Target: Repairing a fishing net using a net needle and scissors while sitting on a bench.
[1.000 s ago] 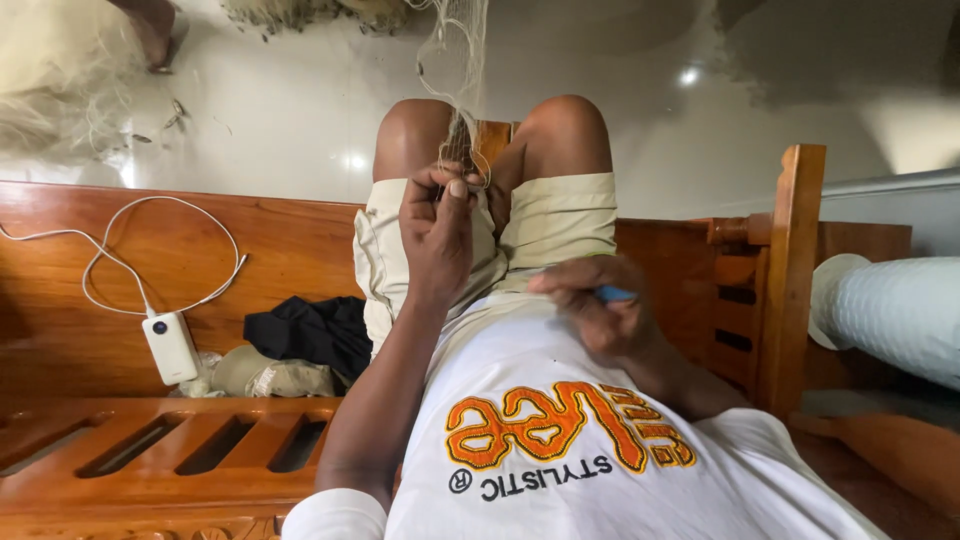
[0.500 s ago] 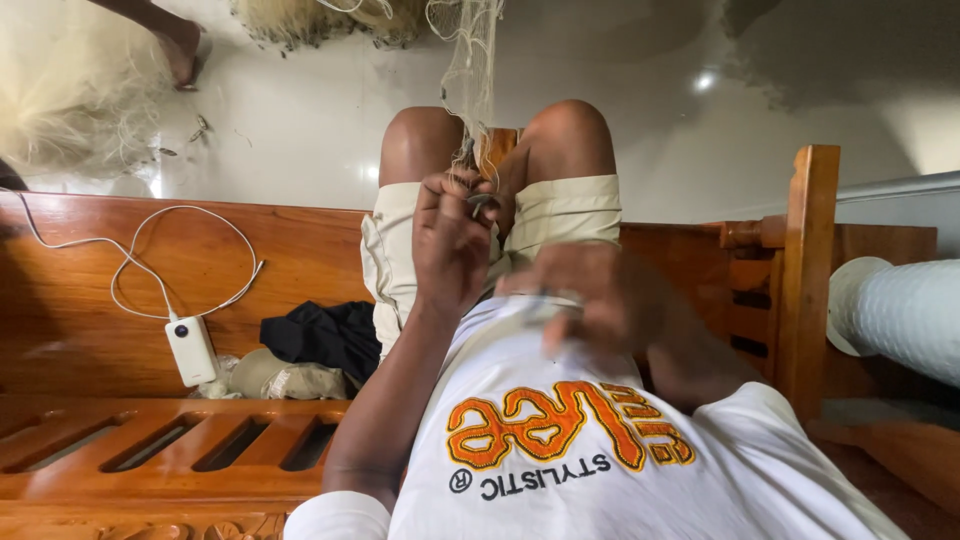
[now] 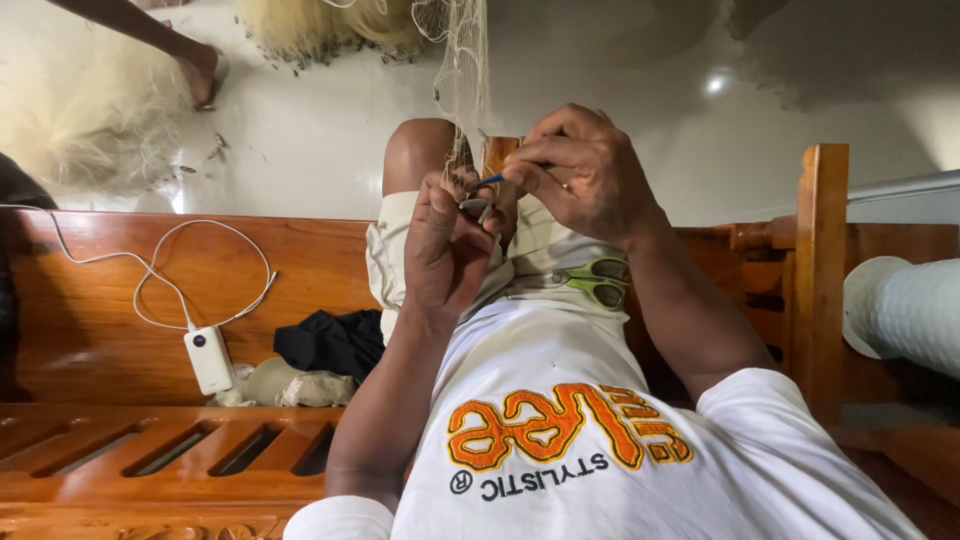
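A pale fishing net (image 3: 465, 60) hangs down to my knees. My left hand (image 3: 450, 240) pinches a strand of the net between thumb and fingers, just above my lap. My right hand (image 3: 585, 180) is right beside it, touching it, and holds a thin blue netting needle (image 3: 488, 183) whose tip points at the pinched spot. A pair of green-handled scissors (image 3: 590, 285) lies on my lap below the right hand. I sit on a wooden bench (image 3: 150, 300) in pale shorts and a white printed shirt.
A white power bank (image 3: 210, 358) with a looped white cable lies on the bench to my left, next to a dark cloth (image 3: 330, 340). A white bolster (image 3: 900, 310) lies beyond the armrest post (image 3: 822, 270). Another person's foot (image 3: 200, 70) and net heaps are on the floor.
My right hand has come up from my lap with the blue needle and met the left hand at the net. The left hand stayed near my knees.
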